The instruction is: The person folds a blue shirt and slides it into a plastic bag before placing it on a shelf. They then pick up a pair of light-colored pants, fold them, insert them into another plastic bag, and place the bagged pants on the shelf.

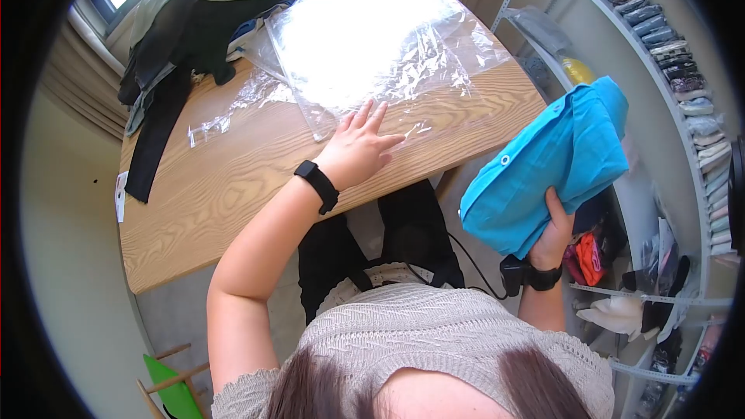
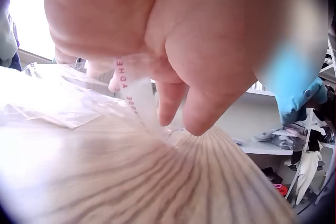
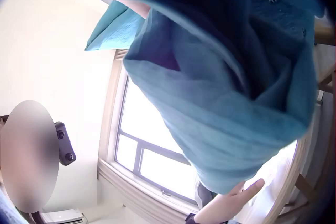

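wooden table [image 1: 194, 225]: i see the left hand [image 1: 358, 147], fingers spread, at clear plastic bags [image 1: 454, 70]; right hand [image 1: 552, 237] grips the blue garment [image 1: 543, 163] off the table's edge. probably bag selection; next, open one.

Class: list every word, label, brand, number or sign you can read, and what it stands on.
"ADHE", in red on the clear plastic strip under the left hand; the rest of its red lettering is too blurred to read.
White label at the left edge of the wooden table: markings too small to read.
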A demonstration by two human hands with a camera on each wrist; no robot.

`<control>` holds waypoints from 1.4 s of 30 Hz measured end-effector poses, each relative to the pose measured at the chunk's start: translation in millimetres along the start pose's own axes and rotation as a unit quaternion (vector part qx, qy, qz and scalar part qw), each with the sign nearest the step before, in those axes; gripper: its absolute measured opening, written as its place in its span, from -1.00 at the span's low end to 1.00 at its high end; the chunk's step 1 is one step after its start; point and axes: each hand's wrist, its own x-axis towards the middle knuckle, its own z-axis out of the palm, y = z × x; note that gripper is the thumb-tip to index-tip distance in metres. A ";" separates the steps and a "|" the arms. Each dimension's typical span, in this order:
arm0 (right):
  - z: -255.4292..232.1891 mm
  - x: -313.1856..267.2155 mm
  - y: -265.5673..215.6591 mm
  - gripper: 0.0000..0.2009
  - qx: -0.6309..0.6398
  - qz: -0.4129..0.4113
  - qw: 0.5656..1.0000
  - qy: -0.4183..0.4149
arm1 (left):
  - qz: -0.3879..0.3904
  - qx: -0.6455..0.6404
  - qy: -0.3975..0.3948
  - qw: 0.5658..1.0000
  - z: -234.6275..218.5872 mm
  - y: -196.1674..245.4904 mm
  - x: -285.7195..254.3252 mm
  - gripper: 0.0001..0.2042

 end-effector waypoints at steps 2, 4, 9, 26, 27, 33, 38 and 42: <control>-9.6 -3.4 -2.1 -0.54 -0.008 -0.009 1.000 0.022 | -0.066 0.025 -0.112 0.991 7.7 0.7 10.5 -0.58; -14.1 -6.8 -1.6 -0.53 -0.018 0.000 0.999 0.044 | -0.086 0.024 -0.130 0.987 9.4 -0.2 15.9 -0.53; -15.5 -0.2 7.8 -0.54 0.019 0.021 0.999 0.030 | -0.120 -0.004 -0.188 0.975 10.7 -5.7 20.1 -0.42; 27.3 -5.2 28.0 -0.75 -0.261 0.034 0.938 -0.227 | -0.011 0.063 0.082 0.995 4.3 -29.2 7.3 -0.42; 27.9 -4.9 31.1 -0.75 -0.293 0.045 0.921 -0.254 | -0.022 0.043 0.107 0.993 0.4 -26.6 7.7 -0.42; 46.4 3.1 23.7 -0.73 -0.385 0.059 0.851 -0.352 | -0.038 -0.023 0.125 0.991 -38.0 -5.4 2.2 -0.41; 57.8 25.0 16.4 -0.69 -0.376 0.089 0.832 -0.397 | -0.036 -0.030 0.112 0.993 -52.5 10.8 -6.6 -0.42; 69.6 38.5 7.7 -0.65 -0.239 0.209 0.871 -0.375 | -0.002 -0.008 0.094 0.996 -63.5 26.2 -14.6 -0.48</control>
